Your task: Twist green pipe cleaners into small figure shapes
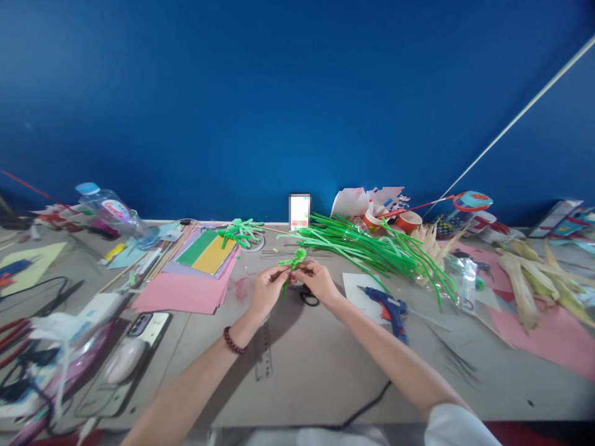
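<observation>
Between my two hands, above the middle of the table, is a small figure of bent green pipe cleaners (300, 254), with a rounded top and short ends sticking out. My left hand (269, 286) pinches it from the left, fingers closed. From the other side my right hand (320, 282) grips it, its fingertips close to the left ones. Black-handled scissors (309, 298) lie just under the right hand, partly hidden by it. A clear ruler (263, 353) rests on the table below the left wrist.
Long green pipe cleaners (372, 248) lie in a heap at the back right, near a blue glue gun (390, 308) on white paper. Leftward are pink paper sheets (186, 293), more shaped green pipe cleaners (240, 230), a phone (153, 325) and a plastic bottle (116, 210).
</observation>
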The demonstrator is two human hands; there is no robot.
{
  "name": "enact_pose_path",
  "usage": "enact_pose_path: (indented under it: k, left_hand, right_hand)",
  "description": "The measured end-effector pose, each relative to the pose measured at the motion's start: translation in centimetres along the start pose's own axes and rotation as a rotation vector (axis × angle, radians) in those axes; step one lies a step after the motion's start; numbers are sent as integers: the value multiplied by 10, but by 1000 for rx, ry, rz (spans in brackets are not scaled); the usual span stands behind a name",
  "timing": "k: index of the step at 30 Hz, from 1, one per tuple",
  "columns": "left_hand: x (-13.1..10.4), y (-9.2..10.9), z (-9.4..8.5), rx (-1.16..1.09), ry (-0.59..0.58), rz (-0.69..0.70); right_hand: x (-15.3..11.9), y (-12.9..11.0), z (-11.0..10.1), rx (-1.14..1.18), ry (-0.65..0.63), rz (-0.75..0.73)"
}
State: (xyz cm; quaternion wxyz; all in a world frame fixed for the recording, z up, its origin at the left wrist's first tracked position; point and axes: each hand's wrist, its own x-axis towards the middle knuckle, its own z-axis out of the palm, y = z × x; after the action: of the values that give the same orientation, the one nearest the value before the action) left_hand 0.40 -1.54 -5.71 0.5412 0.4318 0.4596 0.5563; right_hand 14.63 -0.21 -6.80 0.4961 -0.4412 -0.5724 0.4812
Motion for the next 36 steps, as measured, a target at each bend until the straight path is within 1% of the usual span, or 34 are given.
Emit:
enact_pose_path:
  k: [2, 4, 7, 10, 13, 16, 19, 21, 24, 26, 28, 30, 31, 33, 36]
  left_hand:
    - [0, 0, 0, -37, -5, -23]
    - [0, -2, 1, -73, 2, -46]
    - [1, -8, 2, -165, 32, -88]
    - [2, -13, 2, -247, 14, -128]
    - [2, -12, 1, -180, -29, -88]
    - [0, -9, 0, -67, -79, -4]
    - [-1, -8, 1, -45, -66, 33]
    - [0, -9, 3, -83, -29, 3]
    - [1, -9, 4, -239, 16, -101]
    - [0, -8, 5, -360, 21, -161]
    - [0, -6, 5, -439, 1, -203]
    - [-1, -5, 4, -483, -27, -234]
    - [-1, -5, 4, -499, -42, -248]
    - [-2, -5, 3, -524, -85, -277]
    - [-2, -7, 2, -534, -175, -339]
  right_hand:
    - [0, 0, -1, -122, 18, -71]
    - [-2, 0, 0, -210, 55, -99]
    - [-5, -3, 3, -272, 96, -97]
    - [-8, -5, 5, -271, 121, -61]
    - [-10, -8, 5, -286, 145, -65]
    - [-12, -10, 6, -332, 159, -141]
    - [-14, -13, 8, -354, 138, -212]
    - [-16, -14, 9, -365, 132, -236]
    - [-18, -16, 11, -380, 131, -232]
    - [-19, -16, 11, -380, 141, -216]
    - [-18, -16, 11, -386, 150, -208]
    - [-17, -14, 11, -371, 153, -186]
    - [-16, -13, 12, -332, 147, -151]
    - [-14, -12, 13, -176, 122, -18]
    - [-13, -13, 14, 77, 61, 226]
